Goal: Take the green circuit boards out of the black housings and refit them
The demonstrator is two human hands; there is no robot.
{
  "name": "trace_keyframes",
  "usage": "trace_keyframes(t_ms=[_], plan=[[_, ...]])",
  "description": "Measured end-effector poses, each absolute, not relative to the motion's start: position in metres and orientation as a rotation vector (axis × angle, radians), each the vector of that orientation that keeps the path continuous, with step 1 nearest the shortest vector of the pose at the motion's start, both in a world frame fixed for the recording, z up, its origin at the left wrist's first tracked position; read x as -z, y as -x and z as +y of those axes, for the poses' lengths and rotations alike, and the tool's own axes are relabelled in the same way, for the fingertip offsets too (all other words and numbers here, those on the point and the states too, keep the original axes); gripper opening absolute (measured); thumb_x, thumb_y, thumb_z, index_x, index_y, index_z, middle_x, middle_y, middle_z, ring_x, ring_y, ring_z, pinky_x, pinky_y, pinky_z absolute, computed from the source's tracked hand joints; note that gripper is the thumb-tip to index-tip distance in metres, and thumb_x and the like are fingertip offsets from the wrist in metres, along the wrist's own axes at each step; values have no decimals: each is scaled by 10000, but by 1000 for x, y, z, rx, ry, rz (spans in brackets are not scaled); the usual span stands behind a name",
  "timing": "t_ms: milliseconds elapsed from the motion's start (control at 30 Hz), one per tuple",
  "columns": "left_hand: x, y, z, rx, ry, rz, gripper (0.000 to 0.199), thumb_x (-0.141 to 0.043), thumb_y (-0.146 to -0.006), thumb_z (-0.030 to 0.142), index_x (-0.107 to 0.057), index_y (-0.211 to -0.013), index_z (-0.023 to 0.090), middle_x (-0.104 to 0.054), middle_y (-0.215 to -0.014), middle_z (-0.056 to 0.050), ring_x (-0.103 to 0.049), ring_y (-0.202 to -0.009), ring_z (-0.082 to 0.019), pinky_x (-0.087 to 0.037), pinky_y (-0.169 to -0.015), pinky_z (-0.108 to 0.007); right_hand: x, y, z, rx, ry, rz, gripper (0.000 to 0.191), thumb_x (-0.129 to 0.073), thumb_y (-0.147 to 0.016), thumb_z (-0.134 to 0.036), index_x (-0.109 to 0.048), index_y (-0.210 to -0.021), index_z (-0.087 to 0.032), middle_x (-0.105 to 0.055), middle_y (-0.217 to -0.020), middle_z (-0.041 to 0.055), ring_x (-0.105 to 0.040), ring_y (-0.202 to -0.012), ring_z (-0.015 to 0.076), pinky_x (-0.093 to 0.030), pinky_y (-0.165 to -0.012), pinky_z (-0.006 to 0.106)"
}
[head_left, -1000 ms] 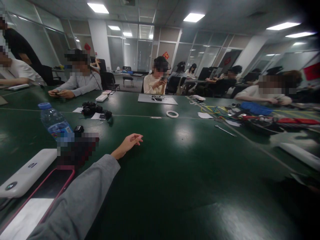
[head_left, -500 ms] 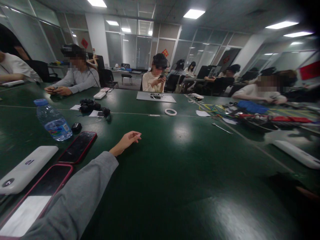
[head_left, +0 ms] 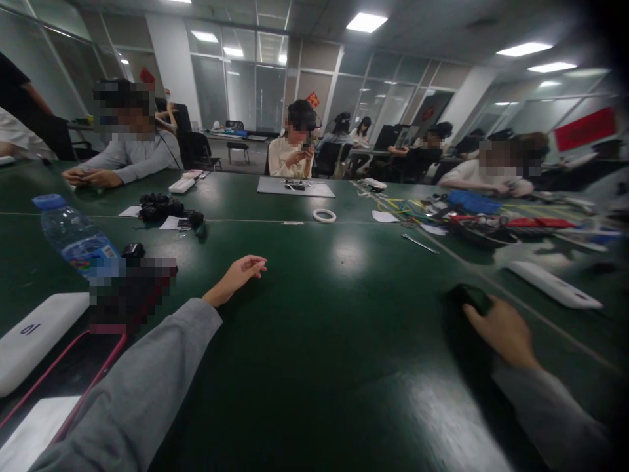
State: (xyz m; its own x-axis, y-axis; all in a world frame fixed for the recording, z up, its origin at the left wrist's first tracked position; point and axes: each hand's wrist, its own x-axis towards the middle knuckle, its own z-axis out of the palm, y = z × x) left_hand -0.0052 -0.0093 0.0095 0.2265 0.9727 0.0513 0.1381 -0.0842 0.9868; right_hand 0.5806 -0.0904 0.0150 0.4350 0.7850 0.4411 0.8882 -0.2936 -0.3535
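Observation:
My left hand [head_left: 240, 275] rests on its side on the dark green table [head_left: 314, 341], fingers loosely bent and a little apart, nothing in it. At the right, my right hand [head_left: 506, 328] grips a small dark blocky object [head_left: 476, 298] just over the table, its thumb along the near side. The object's exact kind is too dark and blurred to make out. By my left forearm lie a red-edged phone [head_left: 73, 367] with a white patch and a second, partly blurred phone [head_left: 132, 295]. A white power bank [head_left: 39, 334] lies beside them.
A water bottle [head_left: 78, 239] and a small black item [head_left: 133, 252] stand at the left. Ahead are a tape roll [head_left: 324, 216], a wrench [head_left: 420, 244] and tangled cables [head_left: 407, 213]. Another white power bank [head_left: 553, 284] lies right. Several people sit around the table.
My right hand has come in from the right edge with the dark object in it. The view has shifted slightly right; my left hand stays on the table.

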Motion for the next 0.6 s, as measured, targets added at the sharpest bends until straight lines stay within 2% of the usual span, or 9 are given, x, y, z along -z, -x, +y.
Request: trace_keyframes(t_ms=[67,133,233,333,467,600], plan=[[-12,3,-11,-1027,-1468,1117,425,-609,-797,478,-614,-1085,166,-666,-975,-78,-589,-771,-145,-460,-798,-346,-9,-538,-56,294,2182,-1532,516,-585,-832,-311,-546,-1218,28,-586,-993,347,-591,-933,347,-414,-765,444],[-15,2,-12,-1021,-1479,1134,420,-610,-799,468,-612,-1088,163,-669,-978,-80,-596,-781,-147,-462,-803,-347,-9,-474,-27,332,2051,-1674,541,-580,-826,-281,-497,-1251,43,-581,-1056,307,-550,-1029,348,-412,-877,435],[-14,1,-12,-1032,-1481,1139,409,-625,-791,448,-609,-1091,170,-667,-1043,-90,-615,-895,-170,-462,-856,-357,-11,-367,-1,235,1686,-1918,493,-552,-845,-270,-490,-1274,-36,-564,-1135,228,-518,-1071,334,-408,-945,467],[-10,2,-11,-1096,-1483,1140,452,-690,-739,414,-593,-1115,182,-618,-1192,-104,-580,-1078,-200,-439,-952,-378,-11,-283,0,106,1284,-2136,449,-524,-883,-282,-474,-1315,-169,-535,-1199,153,-472,-1137,320,-411,-965,516],[-8,2,-11,-1166,-1546,1128,614,-751,-682,366,-529,-1232,210,-505,-1359,-109,-495,-1222,-232,-389,-1034,-413,-15,-239,-19,-24,949,-2404,543,-549,-900,-267,-354,-1405,-297,-423,-1359,87,-397,-1243,286,-415,-992,504],[-12,1,-12,-1060,-1571,1056,627,-745,-696,348,-509,-1258,201,-554,-1298,-115,-527,-1199,-228,-376,-1055,-426,-20,-243,-26,-126,893,-2443,591,-574,-901,-292,-302,-1426,-285,-430,-1351,87,-411,-1233,277,-415,-1005,502]])
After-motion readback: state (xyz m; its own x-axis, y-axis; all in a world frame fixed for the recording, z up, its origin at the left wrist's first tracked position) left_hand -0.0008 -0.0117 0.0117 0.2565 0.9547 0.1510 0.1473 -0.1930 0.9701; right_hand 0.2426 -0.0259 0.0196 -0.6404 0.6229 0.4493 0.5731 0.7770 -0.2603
